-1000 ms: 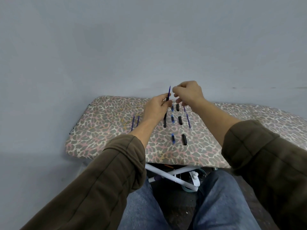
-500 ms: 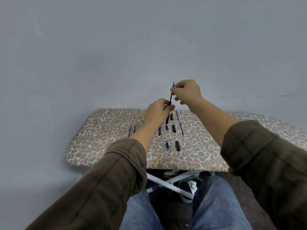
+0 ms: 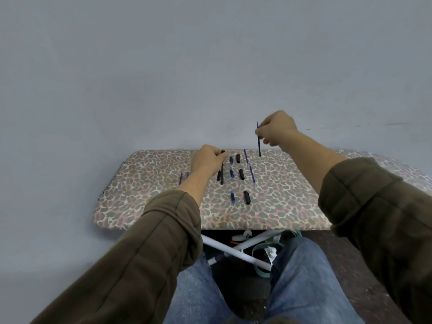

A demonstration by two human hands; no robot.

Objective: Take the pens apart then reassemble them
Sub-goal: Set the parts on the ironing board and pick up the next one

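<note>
My right hand point(image 3: 277, 129) pinches a thin blue refill point(image 3: 258, 142) that hangs upright above the far edge of the leopard-print board point(image 3: 145, 197). My left hand point(image 3: 208, 161) grips a black pen barrel point(image 3: 221, 174), its lower end down near the board. Laid out on the board are black caps point(image 3: 246, 197), short blue pieces point(image 3: 232, 197), two more blue refills point(image 3: 252, 174) to the right and two thin blue refills point(image 3: 180, 178) left of my left wrist.
The board stands against a plain grey wall. Under it, white crossed legs point(image 3: 233, 250) and a few small items sit on a dark floor. My knees in blue jeans point(image 3: 301, 277) are just in front of the board's near edge.
My right hand has pulled the blue refill out of the black barrel and moved up and right. My left hand has lowered the barrel toward the board.
</note>
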